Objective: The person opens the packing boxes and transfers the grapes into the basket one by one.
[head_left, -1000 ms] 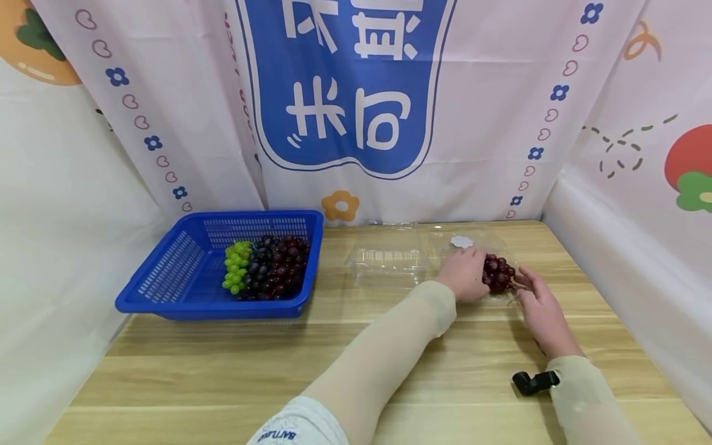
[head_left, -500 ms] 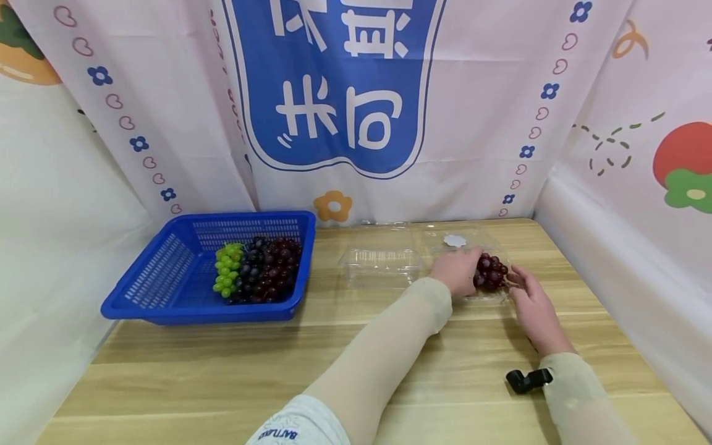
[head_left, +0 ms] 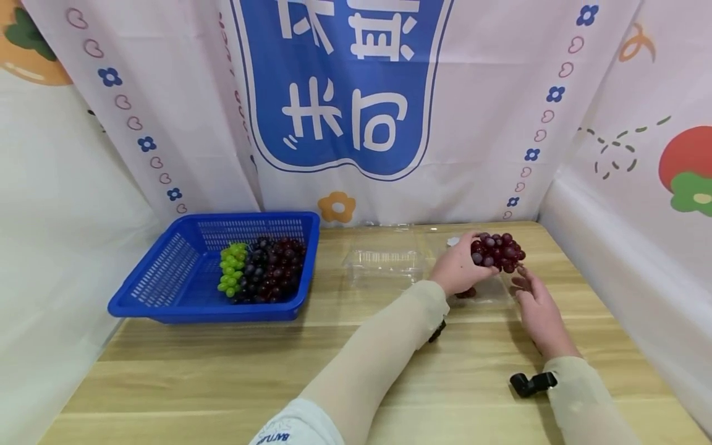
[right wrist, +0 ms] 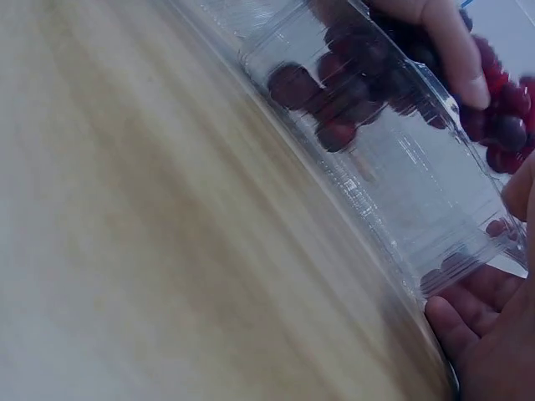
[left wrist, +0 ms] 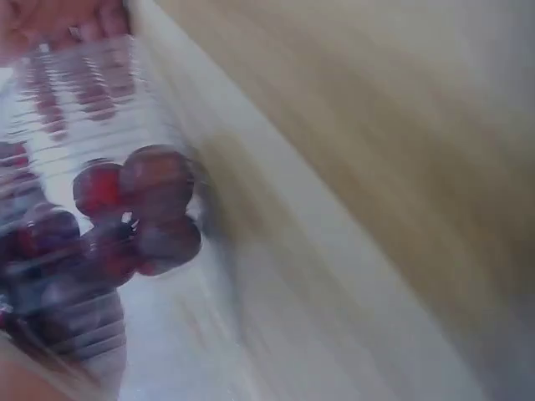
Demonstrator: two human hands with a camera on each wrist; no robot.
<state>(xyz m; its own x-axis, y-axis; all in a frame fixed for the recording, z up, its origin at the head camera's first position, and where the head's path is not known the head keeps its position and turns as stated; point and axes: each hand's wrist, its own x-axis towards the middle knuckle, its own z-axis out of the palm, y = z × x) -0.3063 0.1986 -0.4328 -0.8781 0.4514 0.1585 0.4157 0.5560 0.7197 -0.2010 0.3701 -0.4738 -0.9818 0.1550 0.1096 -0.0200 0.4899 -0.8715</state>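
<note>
My left hand grips a bunch of dark red grapes and holds it above a clear plastic clamshell box. More red grapes lie inside the box, toward its left end; the left hand covers most of them in the head view. My right hand is at the box's right end with its fingers loosely bent. In the right wrist view, its fingertips sit against the box's end wall. The left wrist view is blurred, with grapes showing near the box's side wall.
To the left, a blue plastic basket holds green grapes, black grapes and red grapes. An open clear clamshell box stands between the basket and my left hand. A printed cloth hangs behind the wooden table.
My left hand has raised the bunch of red grapes up and slightly away from me, exposing more grapes in the box below. My right hand has stayed at the box's right end.
</note>
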